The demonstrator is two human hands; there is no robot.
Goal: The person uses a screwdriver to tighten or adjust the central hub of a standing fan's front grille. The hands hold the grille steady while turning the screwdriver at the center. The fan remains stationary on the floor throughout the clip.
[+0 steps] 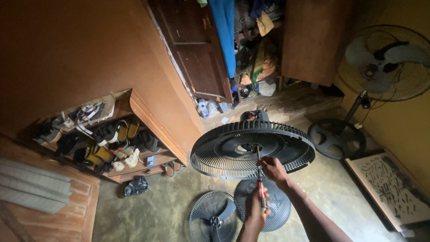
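Two hands on one tool | your left hand [256,211] wraps its fingers round the red screwdriver [260,179] handle | your right hand [273,170] pinches the shaft | tip sits at the hub of the black rear fan guard [215,154], above a loose grille [277,208] and fan blade [215,219] on the floor.
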